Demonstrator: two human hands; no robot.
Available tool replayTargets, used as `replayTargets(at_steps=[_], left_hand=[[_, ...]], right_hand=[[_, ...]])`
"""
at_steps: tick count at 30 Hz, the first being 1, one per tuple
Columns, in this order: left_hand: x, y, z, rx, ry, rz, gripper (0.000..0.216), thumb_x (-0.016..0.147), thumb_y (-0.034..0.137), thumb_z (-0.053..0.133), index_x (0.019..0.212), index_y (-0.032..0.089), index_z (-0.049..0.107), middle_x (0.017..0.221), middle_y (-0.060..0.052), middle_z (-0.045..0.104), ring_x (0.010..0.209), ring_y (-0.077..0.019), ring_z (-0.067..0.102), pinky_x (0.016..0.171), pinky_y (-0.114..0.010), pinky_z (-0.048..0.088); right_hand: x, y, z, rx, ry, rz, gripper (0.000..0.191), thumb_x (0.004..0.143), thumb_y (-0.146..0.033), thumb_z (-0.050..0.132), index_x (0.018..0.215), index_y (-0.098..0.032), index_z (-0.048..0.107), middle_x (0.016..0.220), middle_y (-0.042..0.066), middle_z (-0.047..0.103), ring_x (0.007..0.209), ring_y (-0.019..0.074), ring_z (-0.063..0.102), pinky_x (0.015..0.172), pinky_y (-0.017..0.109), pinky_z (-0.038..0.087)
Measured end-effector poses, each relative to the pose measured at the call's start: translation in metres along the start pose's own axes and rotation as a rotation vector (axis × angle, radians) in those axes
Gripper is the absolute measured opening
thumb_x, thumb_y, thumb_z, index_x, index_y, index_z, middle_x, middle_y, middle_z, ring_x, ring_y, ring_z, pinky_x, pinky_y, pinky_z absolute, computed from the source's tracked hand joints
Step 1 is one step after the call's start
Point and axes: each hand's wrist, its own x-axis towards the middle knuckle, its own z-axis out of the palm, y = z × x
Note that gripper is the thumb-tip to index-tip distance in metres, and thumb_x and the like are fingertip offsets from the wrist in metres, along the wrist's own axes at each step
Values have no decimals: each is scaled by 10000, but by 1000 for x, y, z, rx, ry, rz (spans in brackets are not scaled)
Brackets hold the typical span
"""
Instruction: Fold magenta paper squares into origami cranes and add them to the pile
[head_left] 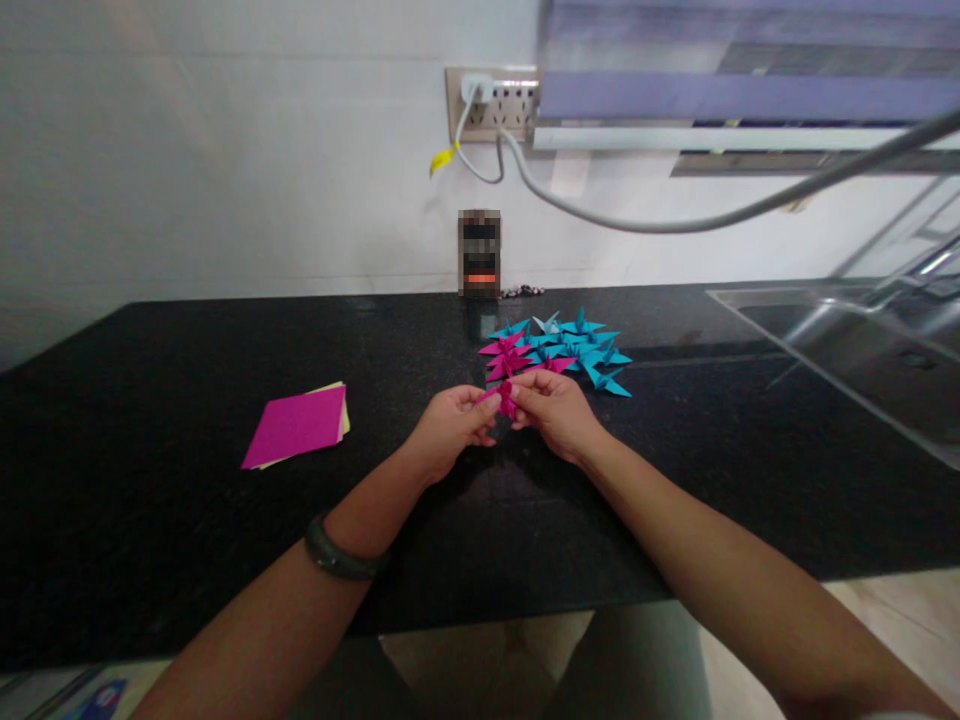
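Forearms: both bare, coming in from the bottom edge and meeting over the middle of the desk; a dark wristband (337, 556) sits on the left one.
Desk (150, 400): black speckled stone running the full width, backed by a pale wall.
Sink (862, 350): steel, set into the desk at the far right, well apart from the hands.
Blind (750, 92): purple-grey slats at the top right, blurred.
Cable (637, 223): grey, sagging from the socket strip (496, 104) on the wall across to the right; a yellow tag (442, 158) hangs at the strip's left end.
Paper stack (296, 426): square sheets lying flat on the desk left of the hands, a magenta sheet on top, yellow edges showing under it.
Blue cranes (586, 350): a heap of folded turquoise shapes on the desk just beyond the hands, toward the right.
Pink cranes (505, 355): a few magenta folded shapes touching the left side of the blue heap.
Left hand (448, 432): fingers curled in, tips pinching the left end of the folded piece.
Right hand (560, 412): fingers closed on the right side of the same piece, thumb toward the left hand.
Folded piece (507, 399): small, magenta, held between both hands just above the desk, just in front of the pink cranes; its exact shape is too small to tell.
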Motion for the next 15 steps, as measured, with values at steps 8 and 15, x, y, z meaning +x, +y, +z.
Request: replayTargets(at_steps=[8,15], left_hand=[[0,2,-1,-101,-15,-66,240,664,311,680,642,132,521,455,56,464,385,-38,433,408,-162,396],[0,2,0,-123,6,-68,249,708,323,641,625,144,490,467,54,454,391,-39,433,427,-168,421]], right_hand=[[-1,0,1,8,60,13,259,541,-307,737,658,-142,576,436,-74,521,356,37,446,394,185,468],[0,0,0,9,89,29,229,543,-291,717,618,-149,553,403,-76,509,338,37,446,384,173,467]])
